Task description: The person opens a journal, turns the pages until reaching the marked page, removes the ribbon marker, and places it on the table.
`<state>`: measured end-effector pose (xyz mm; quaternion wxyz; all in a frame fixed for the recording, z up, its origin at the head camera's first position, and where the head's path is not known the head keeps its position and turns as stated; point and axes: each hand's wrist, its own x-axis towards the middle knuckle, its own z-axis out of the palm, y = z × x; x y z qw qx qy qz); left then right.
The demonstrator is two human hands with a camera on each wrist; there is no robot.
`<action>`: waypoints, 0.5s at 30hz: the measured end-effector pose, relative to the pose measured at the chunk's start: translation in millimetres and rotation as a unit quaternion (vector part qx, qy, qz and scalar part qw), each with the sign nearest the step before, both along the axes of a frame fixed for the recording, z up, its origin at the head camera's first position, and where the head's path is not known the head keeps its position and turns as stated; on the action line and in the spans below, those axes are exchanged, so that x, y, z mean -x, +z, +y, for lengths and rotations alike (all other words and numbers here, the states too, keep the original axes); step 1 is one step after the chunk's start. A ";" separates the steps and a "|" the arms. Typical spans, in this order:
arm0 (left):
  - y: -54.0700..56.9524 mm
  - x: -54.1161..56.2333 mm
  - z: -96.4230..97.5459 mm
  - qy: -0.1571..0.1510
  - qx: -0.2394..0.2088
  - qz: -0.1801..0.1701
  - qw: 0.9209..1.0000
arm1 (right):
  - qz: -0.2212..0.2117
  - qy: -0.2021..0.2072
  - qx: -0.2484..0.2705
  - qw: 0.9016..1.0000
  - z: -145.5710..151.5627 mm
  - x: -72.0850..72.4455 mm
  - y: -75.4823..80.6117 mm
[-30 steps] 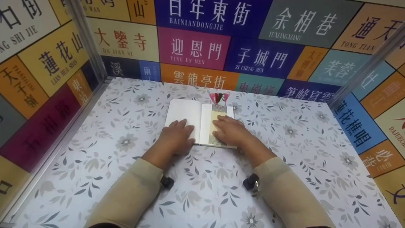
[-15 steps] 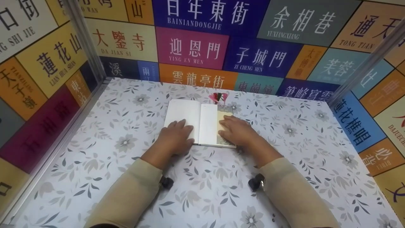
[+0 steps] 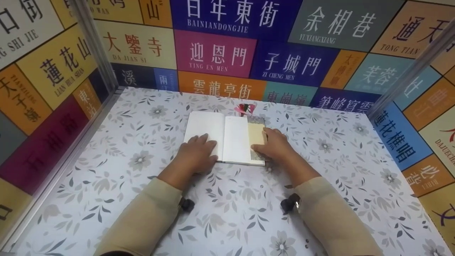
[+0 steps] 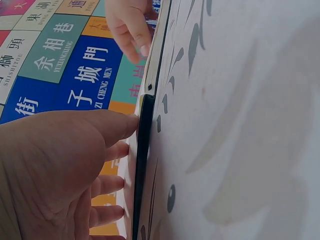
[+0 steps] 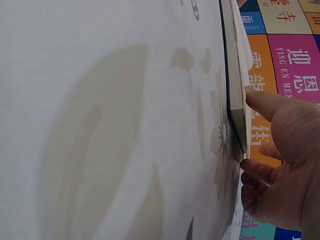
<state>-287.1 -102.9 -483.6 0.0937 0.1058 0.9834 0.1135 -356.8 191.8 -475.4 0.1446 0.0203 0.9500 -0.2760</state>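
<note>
An open book lies on the table with blank-looking pages. On its right page, along the outer edge, lies a beige strip with grey patterned ends, which looks like a bookmark. A red, pink and dark tassel shows just above it. My left hand rests on the lower left page with fingers extended. My right hand is at the book's right edge, thumb on the strip and fingers bent at the edge. In the right wrist view, the right thumb touches the top and the other fingers curl beside the corner.
The table has a white cover with grey flowers and leaves. Panels with coloured street-name signs stand behind it and on both sides. A dark device sits at the left wrist, another at the right.
The beige strip has slid right across the right page to its outer edge, with my right hand moving along. More bare page shows. The tassel has bunched up; my left hand stays put.
</note>
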 end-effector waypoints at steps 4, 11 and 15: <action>-1.8 1.7 0.1 -0.001 0.003 0.001 1.000 | -0.021 -0.039 0.067 0.997 0.5 3.9 2.9; -0.2 0.2 -0.2 -0.003 -0.002 -0.002 1.000 | 0.003 -0.082 0.097 0.992 7.7 9.7 3.3; 2.2 -2.4 -1.6 -0.004 -0.008 -0.005 1.000 | 0.017 -0.103 0.130 0.986 12.9 14.0 3.2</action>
